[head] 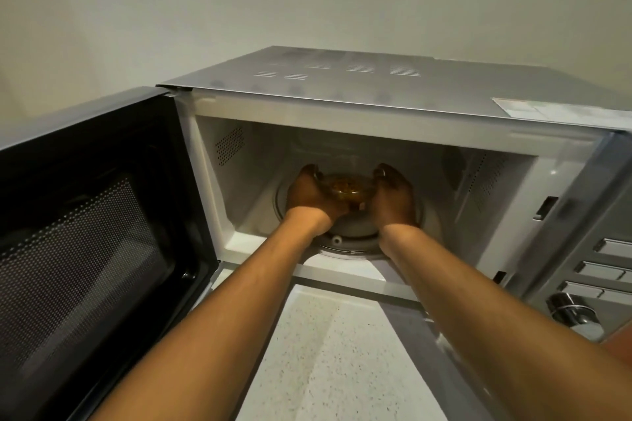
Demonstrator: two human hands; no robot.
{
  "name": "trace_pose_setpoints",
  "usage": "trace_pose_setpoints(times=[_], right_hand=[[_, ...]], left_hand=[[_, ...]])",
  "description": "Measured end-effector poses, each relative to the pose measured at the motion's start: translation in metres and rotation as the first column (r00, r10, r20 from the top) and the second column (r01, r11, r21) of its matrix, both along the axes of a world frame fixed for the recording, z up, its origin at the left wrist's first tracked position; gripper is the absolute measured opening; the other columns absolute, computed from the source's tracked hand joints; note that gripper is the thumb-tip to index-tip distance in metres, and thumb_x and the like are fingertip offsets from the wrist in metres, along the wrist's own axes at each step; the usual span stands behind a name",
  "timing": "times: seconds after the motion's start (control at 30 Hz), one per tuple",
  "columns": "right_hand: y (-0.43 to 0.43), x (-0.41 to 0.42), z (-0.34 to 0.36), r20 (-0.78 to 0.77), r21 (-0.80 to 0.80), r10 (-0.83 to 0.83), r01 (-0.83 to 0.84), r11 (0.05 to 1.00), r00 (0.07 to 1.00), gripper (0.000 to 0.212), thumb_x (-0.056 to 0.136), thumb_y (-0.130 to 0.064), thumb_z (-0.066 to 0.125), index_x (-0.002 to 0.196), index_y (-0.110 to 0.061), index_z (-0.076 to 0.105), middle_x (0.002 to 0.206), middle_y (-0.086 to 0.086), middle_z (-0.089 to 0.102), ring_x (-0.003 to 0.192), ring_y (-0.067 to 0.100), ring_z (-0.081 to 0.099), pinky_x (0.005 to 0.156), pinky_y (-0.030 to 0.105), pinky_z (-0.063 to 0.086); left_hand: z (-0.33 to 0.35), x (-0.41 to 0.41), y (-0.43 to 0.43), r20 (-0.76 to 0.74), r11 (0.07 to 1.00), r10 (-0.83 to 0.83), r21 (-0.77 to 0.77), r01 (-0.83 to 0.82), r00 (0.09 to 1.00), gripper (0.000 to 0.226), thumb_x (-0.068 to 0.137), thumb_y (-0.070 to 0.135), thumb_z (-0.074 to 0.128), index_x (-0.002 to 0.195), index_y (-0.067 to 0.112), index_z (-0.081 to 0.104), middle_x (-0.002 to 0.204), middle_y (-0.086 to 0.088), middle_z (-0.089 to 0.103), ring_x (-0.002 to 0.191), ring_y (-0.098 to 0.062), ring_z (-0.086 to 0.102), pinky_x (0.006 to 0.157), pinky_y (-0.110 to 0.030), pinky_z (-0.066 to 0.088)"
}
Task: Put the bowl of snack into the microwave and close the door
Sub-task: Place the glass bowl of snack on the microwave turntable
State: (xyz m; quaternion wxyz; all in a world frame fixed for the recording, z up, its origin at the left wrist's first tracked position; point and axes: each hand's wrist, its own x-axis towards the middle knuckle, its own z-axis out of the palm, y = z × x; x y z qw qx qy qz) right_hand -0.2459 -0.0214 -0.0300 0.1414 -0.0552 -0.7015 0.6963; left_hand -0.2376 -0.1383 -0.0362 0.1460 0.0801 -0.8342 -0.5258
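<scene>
A small clear bowl of brown snack (346, 189) is inside the silver microwave (393, 85), over the glass turntable (355, 236). My left hand (309, 196) cups the bowl's left side with fingers curled around its rim. On the bowl's right side, my right hand (391, 196) is cupped; whether its fingers touch the bowl I cannot tell. Both forearms reach in through the opening. The microwave door (89, 222) stands swung wide to the left, its dark mesh window facing me. Whether the bowl rests on the turntable is hidden by my hands.
The control panel with buttons (605, 270) and a chrome knob (569, 309) is at the right of the opening. A speckled white countertop (328, 352) lies below the microwave's front. A plain wall rises behind.
</scene>
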Motion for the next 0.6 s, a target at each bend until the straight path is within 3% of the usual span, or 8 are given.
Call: trace_pose_setpoints(times=[0.1, 0.2, 0.27, 0.33, 0.4, 0.5, 0.6], right_hand=[[0.003, -0.006, -0.004, 0.023, -0.004, -0.001, 0.001, 1.000, 1.000, 0.040, 0.102, -0.012, 0.037, 0.139, -0.012, 0.051, 0.139, 0.012, 0.056, 0.069, 0.004, 0.053, 0.043, 0.008, 0.043], [0.005, -0.009, -0.008, 0.021, 0.011, 0.001, -0.001, 1.000, 1.000, 0.039, 0.102, -0.014, 0.036, 0.139, -0.013, 0.051, 0.140, 0.011, 0.055, 0.082, 0.010, 0.058, 0.052, 0.012, 0.044], [0.005, -0.012, -0.011, 0.011, 0.016, 0.001, -0.001, 1.000, 1.000, 0.039, 0.102, -0.014, 0.037, 0.138, -0.012, 0.052, 0.139, 0.011, 0.055, 0.089, 0.014, 0.060, 0.053, 0.011, 0.044], [0.006, -0.014, -0.012, 0.007, 0.004, 0.002, -0.002, 1.000, 1.000, 0.039, 0.102, -0.013, 0.036, 0.137, -0.012, 0.052, 0.135, 0.012, 0.057, 0.075, 0.007, 0.058, 0.047, 0.007, 0.044], [0.006, -0.016, -0.012, 0.009, 0.008, 0.009, -0.010, 1.000, 1.000, 0.039, 0.102, -0.013, 0.036, 0.138, -0.013, 0.052, 0.132, 0.013, 0.058, 0.069, 0.006, 0.057, 0.050, 0.013, 0.047], [0.007, -0.018, -0.010, 0.023, 0.043, 0.025, -0.026, 0.999, 0.999, 0.040, 0.101, -0.013, 0.035, 0.139, -0.012, 0.050, 0.135, 0.013, 0.057, 0.082, 0.015, 0.060, 0.060, 0.021, 0.047], [0.009, -0.013, -0.007, 0.063, 0.073, 0.052, -0.056, 0.996, 0.997, 0.044, 0.101, -0.021, 0.039, 0.144, -0.011, 0.041, 0.141, 0.014, 0.051, 0.112, 0.030, 0.058, 0.081, 0.029, 0.049]], left_hand=[[-0.005, -0.007, 0.004, 0.010, 0.998, -0.016, 0.055, 0.015, 1.000, 0.086, 0.059, 0.036, 0.090, 0.131, 0.012, 0.048, 0.127, -0.011, 0.059, 0.115, -0.031, 0.056, 0.098, -0.040, 0.048], [-0.009, -0.011, 0.006, 0.002, 0.989, -0.042, 0.142, 0.041, 0.999, 0.080, 0.064, 0.029, 0.087, 0.130, 0.007, 0.047, 0.126, -0.014, 0.058, 0.116, -0.033, 0.055, 0.099, -0.046, 0.048], [-0.010, -0.014, 0.005, -0.013, 0.995, -0.046, 0.088, 0.047, 0.999, 0.082, 0.062, 0.032, 0.088, 0.129, 0.009, 0.047, 0.125, -0.013, 0.058, 0.113, -0.031, 0.056, 0.097, -0.041, 0.049], [-0.010, -0.015, 0.005, -0.029, 0.997, -0.063, 0.048, 0.064, 0.998, 0.085, 0.059, 0.035, 0.089, 0.130, 0.012, 0.047, 0.126, -0.011, 0.058, 0.113, -0.031, 0.057, 0.092, -0.034, 0.048], [-0.011, -0.015, 0.006, -0.033, 0.996, -0.078, 0.041, 0.079, 0.996, 0.087, 0.059, 0.036, 0.089, 0.131, 0.014, 0.045, 0.128, -0.010, 0.057, 0.115, -0.031, 0.056, 0.088, -0.031, 0.044], [-0.012, -0.016, 0.005, -0.024, 0.996, -0.087, 0.023, 0.087, 0.996, 0.094, 0.060, 0.038, 0.088, 0.136, 0.014, 0.039, 0.133, -0.011, 0.054, 0.120, -0.033, 0.053, 0.090, -0.031, 0.042], [-0.009, -0.010, 0.008, -0.028, 0.998, -0.060, 0.006, 0.060, 0.998, 0.107, 0.061, 0.041, 0.087, 0.145, 0.016, 0.027, 0.137, -0.009, 0.052, 0.121, -0.031, 0.053, 0.094, -0.036, 0.045]])
